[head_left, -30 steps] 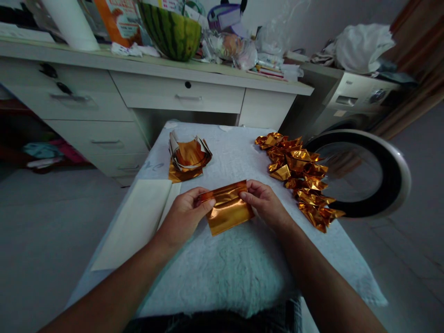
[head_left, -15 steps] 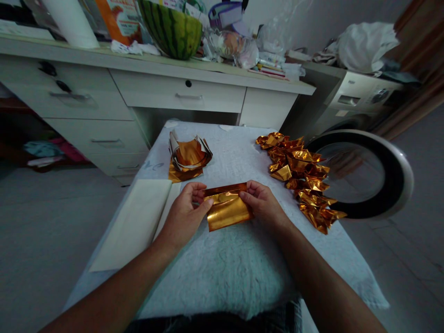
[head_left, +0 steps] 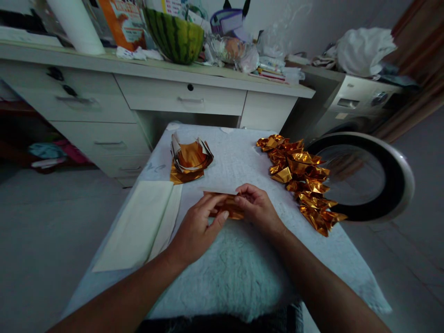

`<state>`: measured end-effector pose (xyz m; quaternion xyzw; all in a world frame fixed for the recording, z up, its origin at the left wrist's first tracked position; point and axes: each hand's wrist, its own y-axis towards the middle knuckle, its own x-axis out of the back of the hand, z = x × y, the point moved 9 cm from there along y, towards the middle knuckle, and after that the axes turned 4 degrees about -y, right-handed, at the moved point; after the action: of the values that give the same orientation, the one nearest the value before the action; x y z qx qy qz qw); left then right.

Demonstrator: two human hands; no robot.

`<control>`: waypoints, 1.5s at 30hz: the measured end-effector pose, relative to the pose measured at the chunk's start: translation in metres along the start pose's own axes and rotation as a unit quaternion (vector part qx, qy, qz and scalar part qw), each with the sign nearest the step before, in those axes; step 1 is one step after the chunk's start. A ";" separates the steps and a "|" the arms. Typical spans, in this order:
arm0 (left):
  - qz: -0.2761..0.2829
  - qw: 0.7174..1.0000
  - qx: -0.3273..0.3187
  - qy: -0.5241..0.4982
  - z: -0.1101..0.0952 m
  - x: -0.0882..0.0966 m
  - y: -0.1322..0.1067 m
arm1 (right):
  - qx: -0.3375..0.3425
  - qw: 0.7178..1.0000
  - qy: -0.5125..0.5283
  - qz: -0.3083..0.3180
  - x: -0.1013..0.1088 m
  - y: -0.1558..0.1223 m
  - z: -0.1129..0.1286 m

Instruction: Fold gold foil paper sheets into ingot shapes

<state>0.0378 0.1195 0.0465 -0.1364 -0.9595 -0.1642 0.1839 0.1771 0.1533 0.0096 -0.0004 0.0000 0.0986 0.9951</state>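
Observation:
My left hand (head_left: 201,226) and my right hand (head_left: 255,206) meet at the middle of the white towel-covered table (head_left: 239,273), both pinched on a sheet of gold foil paper (head_left: 227,203). The sheet is folded over, so its pale back edge shows on top and most of the gold is hidden behind my fingers. A stack of unfolded gold sheets (head_left: 190,159) lies at the far left of the table. A pile of several folded gold pieces (head_left: 301,178) runs along the right edge.
A cream cloth (head_left: 138,224) hangs over the table's left side. Behind stands a white desk with drawers (head_left: 152,95) carrying a watermelon (head_left: 175,37) and clutter. A washing machine with its round door (head_left: 364,173) open is at the right.
The gold sheet was held flat between both hands; it has been folded over, showing its pale back. My hands have drawn closer together over it.

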 end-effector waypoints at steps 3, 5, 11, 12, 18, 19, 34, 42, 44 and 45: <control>-0.008 0.996 0.042 -0.074 0.010 0.002 0.001 | 0.053 0.996 -0.046 0.056 -0.013 -0.005 0.015; -0.015 0.985 0.065 -0.157 0.014 0.002 0.002 | 0.094 0.987 -0.097 0.082 -0.019 -0.009 0.025; -0.108 0.947 0.138 -0.270 0.032 0.015 0.003 | 0.126 0.971 -0.160 0.123 -0.030 -0.016 0.033; -0.121 0.942 0.153 -0.274 0.036 0.017 0.002 | 0.126 0.973 -0.160 0.104 -0.026 -0.015 0.033; -0.127 0.907 0.183 -0.358 0.043 0.013 0.001 | 0.084 0.984 -0.089 -0.127 0.026 -0.008 0.020; -0.122 0.905 0.186 -0.363 0.044 0.012 0.000 | 0.084 0.985 -0.076 -0.131 0.028 -0.007 0.019; -0.121 0.977 0.164 -0.068 0.047 0.030 -0.002 | 0.003 0.994 -0.095 -0.055 0.009 0.001 -0.004; -0.003 0.962 0.095 0.255 0.032 0.020 0.003 | 0.025 0.939 -0.343 -0.025 0.000 0.001 0.002; -0.031 0.945 0.072 0.317 0.028 0.022 0.001 | 0.024 0.930 -0.366 -0.015 -0.002 0.001 0.003; -0.053 0.937 0.061 0.341 0.025 0.025 0.000 | 0.024 0.927 -0.373 -0.011 -0.003 0.001 0.003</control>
<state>0.0083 0.1337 0.0345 -0.0095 -0.8531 -0.1517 0.4991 0.1742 0.1535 0.0130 0.0606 -0.3687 0.0807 0.9241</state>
